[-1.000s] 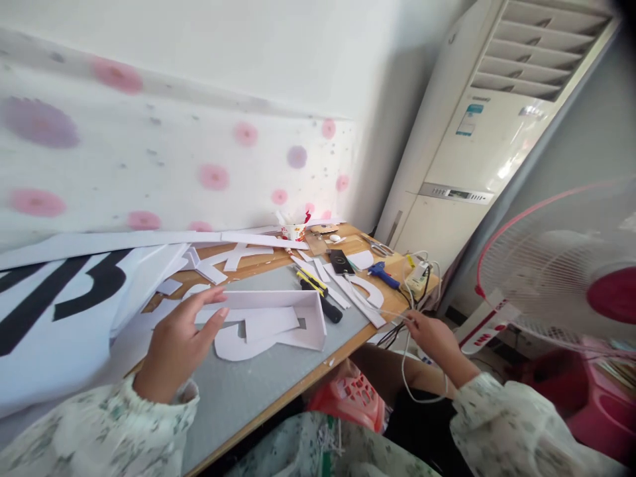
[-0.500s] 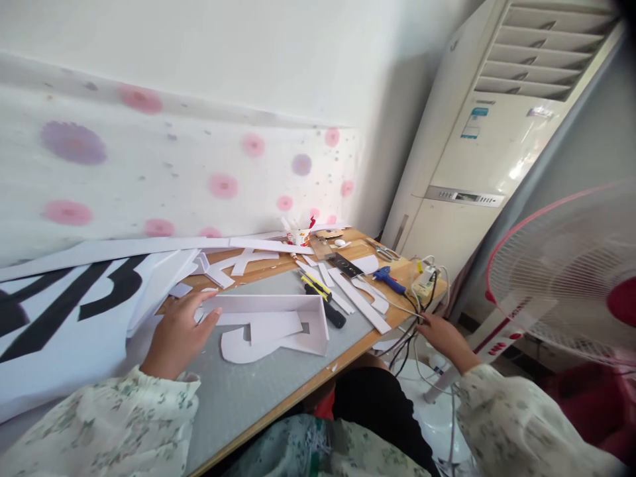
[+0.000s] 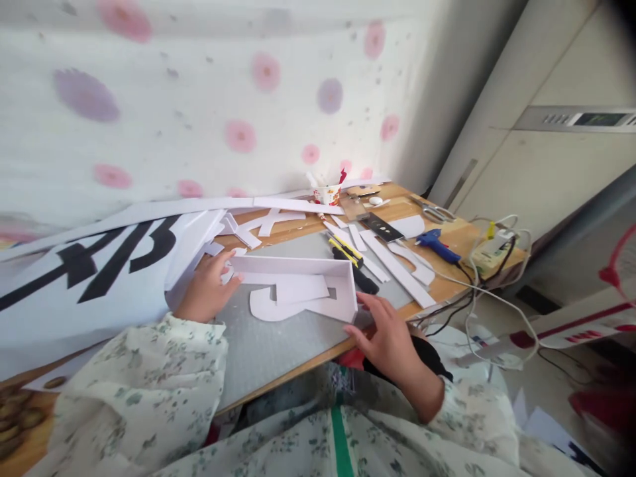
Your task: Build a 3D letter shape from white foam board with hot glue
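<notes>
A white foam-board letter shape with upright side strips [image 3: 298, 291] lies on the grey cutting mat [image 3: 268, 344]. My left hand [image 3: 209, 291] rests at its left end, fingers touching the upright strip there, loosely spread. At the right corner of the shape lies my right hand [image 3: 387, 334], fingers stretched out against it, holding nothing. A black and yellow utility knife [image 3: 350, 255] sits just beyond the shape.
White foam strips and cut-outs [image 3: 392, 262] litter the wooden table [image 3: 447, 281]. A blue glue gun [image 3: 437, 245], a phone [image 3: 382, 228], scissors [image 3: 434, 212], a paper cup [image 3: 328, 193] and a power strip with cables [image 3: 489, 252] sit at the far right. A printed banner [image 3: 84, 271] lies left.
My right hand let go of the white cable by the table's right edge and came to the foam shape's right corner. My left hand stayed at its left end. The view dropped.
</notes>
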Demonstrator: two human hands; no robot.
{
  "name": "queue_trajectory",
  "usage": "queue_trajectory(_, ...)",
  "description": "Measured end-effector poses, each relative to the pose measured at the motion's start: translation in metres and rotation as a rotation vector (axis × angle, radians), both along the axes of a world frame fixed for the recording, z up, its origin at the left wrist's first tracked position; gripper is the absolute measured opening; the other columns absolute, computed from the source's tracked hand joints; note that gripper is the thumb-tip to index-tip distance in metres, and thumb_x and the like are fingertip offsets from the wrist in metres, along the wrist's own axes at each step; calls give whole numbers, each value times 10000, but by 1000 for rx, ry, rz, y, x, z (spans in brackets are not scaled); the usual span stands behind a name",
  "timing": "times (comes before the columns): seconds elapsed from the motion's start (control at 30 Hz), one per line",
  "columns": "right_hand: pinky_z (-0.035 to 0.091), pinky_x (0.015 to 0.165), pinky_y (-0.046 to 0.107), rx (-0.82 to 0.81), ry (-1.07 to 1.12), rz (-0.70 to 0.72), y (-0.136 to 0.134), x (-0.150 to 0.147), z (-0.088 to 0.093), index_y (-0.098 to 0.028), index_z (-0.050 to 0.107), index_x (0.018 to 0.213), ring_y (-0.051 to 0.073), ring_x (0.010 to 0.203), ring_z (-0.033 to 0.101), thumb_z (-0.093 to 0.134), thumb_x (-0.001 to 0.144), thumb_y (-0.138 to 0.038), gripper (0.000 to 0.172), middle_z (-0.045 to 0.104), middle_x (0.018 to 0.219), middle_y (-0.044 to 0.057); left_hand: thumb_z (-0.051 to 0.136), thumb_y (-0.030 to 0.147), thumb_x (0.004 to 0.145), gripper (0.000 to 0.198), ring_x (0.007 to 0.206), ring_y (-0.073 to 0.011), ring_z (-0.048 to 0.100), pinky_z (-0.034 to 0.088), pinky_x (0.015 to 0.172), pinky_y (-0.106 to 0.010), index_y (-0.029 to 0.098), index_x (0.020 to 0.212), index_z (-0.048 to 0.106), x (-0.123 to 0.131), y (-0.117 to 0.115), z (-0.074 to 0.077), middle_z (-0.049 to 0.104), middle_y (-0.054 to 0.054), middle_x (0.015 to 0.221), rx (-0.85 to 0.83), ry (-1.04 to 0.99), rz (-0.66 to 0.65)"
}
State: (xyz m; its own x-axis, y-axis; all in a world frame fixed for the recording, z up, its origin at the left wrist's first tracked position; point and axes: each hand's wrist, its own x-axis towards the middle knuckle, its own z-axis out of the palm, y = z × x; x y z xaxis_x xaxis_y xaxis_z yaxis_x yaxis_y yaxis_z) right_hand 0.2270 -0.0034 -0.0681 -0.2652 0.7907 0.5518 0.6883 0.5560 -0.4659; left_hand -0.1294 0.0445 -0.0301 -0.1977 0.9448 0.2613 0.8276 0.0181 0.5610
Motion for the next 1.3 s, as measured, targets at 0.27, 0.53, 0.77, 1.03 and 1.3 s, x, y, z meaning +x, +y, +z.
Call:
queue_trajectory(0.27,541,799,382,-16,118,-17,7,-16,-7,-153,538,1220,238,926,631,519,861,-198,363,664,1031,115,506,414,801,513,1057,-302,633,531,897,-442,185,1260,510,-17,-12,10,596,-121,1239,20,97,78)
queue_trajectory(0.53,513,731,353,56,232,116,32,2,8,-206,545,1171,203,833,593,563,865,-232,308,657,915,51,437,405,880,348,1161,-310,561,450,992,-482,257,1186,511,21,-44,19,589,-94,1234,309,540,-101)
queue_trajectory(0.77,475,853,436,80,0,-110,68,10,12,-158,624,1023,270,970,547,584,833,-179,195,617,1031,118,609,280,798,363,1043,-257,636,520,867,-366,266,1160,629,83,-26,23,670,-52,1156,-77,578,-494)
queue_trajectory(1.03,479,908,428,-156,-204,-105,70,-1,9,-139,586,1190,284,1031,572,572,844,-173,348,616,1102,135,686,302,747,456,1126,-295,587,490,947,-430,239,1195,622,75,-15,5,634,-79,1232,-60,521,-459)
queue_trajectory(1.3,489,899,369,-198,-180,-142,69,1,6,-107,552,1249,251,1033,611,476,896,-167,366,605,1149,156,671,230,746,439,1066,-255,593,493,930,-391,234,1181,612,77,-18,4,652,-65,1153,-81,442,-507)
